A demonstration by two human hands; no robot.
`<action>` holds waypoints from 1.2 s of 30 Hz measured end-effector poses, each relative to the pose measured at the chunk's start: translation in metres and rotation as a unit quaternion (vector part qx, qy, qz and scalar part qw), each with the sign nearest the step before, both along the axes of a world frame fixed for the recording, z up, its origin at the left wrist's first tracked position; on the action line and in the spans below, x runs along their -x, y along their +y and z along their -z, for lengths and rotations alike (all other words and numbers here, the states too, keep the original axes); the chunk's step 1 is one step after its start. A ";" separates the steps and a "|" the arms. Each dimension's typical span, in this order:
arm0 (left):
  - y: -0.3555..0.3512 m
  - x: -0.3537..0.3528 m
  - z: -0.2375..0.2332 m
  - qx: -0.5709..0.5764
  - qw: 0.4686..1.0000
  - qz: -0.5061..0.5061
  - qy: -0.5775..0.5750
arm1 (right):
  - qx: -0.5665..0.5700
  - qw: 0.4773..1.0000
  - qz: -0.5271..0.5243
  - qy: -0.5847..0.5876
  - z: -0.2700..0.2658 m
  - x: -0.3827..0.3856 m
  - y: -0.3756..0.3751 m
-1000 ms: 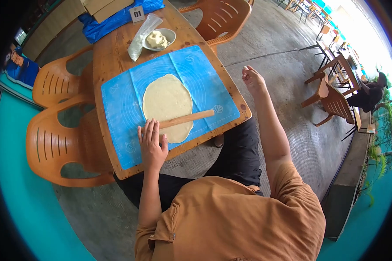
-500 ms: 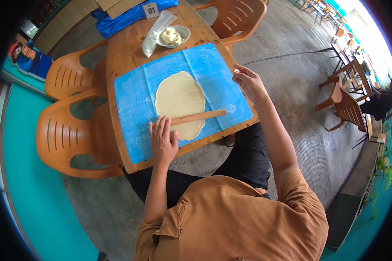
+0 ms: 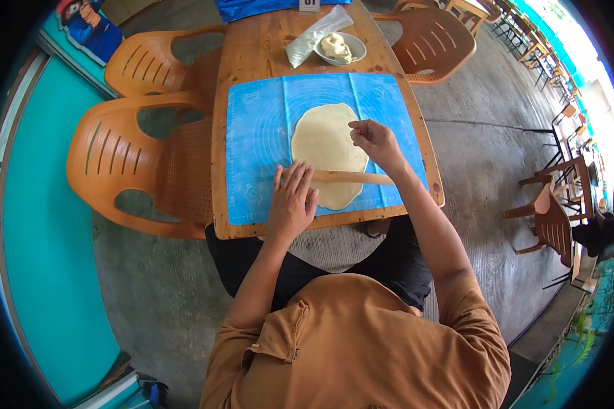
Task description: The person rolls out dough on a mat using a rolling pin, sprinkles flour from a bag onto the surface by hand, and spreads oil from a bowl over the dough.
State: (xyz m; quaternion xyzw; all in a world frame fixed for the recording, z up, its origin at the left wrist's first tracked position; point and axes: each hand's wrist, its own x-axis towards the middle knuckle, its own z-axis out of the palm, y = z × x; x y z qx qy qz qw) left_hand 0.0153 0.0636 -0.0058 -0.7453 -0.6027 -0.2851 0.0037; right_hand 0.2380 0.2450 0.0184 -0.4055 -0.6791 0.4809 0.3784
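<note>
Rough wooden table (image 3: 252, 41) on a concrete floor, orange plastic chairs (image 3: 116, 157) beside it. Blue silicone mat (image 3: 259, 136) holds flat oval dough (image 3: 324, 140), with a wooden rolling pin (image 3: 351, 178) across its near end. Left hand (image 3: 292, 201) lies flat on the pin, fingers spread. Right hand (image 3: 374, 140) is at the dough's right edge, fingers bunched narrow; grip unclear.

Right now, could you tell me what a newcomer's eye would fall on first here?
A pale flat sheet of dough lies in the middle of a bright blue mat on the wooden table. The left hand rests flat on one end of a rolling pin lying across the sheet's near part, while the right hand is bunched at its right edge. Two orange chairs stand left of the table.
</note>
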 end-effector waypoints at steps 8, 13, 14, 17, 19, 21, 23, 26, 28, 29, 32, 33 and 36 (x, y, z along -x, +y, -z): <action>-0.001 0.002 0.001 -0.002 1.000 -0.004 -0.013 | -0.082 0.986 0.014 -0.145 -0.018 0.015 -0.007; -0.001 0.003 0.002 -0.005 1.000 -0.003 -0.020 | -0.082 0.976 0.016 -0.203 -0.024 0.013 -0.004; -0.002 0.003 0.001 -0.004 1.000 -0.005 -0.023 | -0.091 0.975 0.020 -0.201 -0.023 0.012 -0.003; -0.002 0.002 0.000 -0.001 1.000 -0.006 -0.023 | -0.085 0.970 0.018 -0.227 -0.024 0.011 -0.005; -0.002 0.002 0.000 0.002 1.000 -0.005 -0.022 | -0.090 0.968 0.012 -0.236 -0.027 0.011 -0.006; -0.002 0.002 -0.001 0.001 1.000 -0.005 -0.026 | -0.095 0.965 0.007 -0.243 -0.025 0.009 -0.006; -0.003 0.002 -0.001 0.000 1.000 -0.005 -0.028 | -0.098 0.976 0.005 -0.195 -0.020 0.008 -0.005; -0.003 0.002 0.000 -0.001 1.000 -0.005 -0.025 | -0.113 0.964 0.021 -0.239 -0.025 0.008 -0.007; -0.003 0.002 -0.001 -0.005 1.000 -0.006 -0.023 | -0.087 0.973 0.011 -0.213 -0.024 0.005 -0.006; -0.002 0.002 0.000 -0.005 1.000 -0.006 -0.023 | -0.061 0.981 0.001 -0.187 -0.024 0.004 -0.005; -0.002 0.002 0.002 -0.004 1.000 -0.004 -0.020 | -0.077 0.978 -0.001 -0.191 -0.025 0.004 -0.010; -0.002 0.002 0.001 0.000 1.000 -0.003 -0.023 | -0.077 0.978 0.000 -0.192 -0.022 0.002 -0.008; -0.002 0.003 0.002 0.002 1.000 -0.002 -0.025 | -0.060 0.983 -0.009 -0.172 -0.016 0.000 -0.005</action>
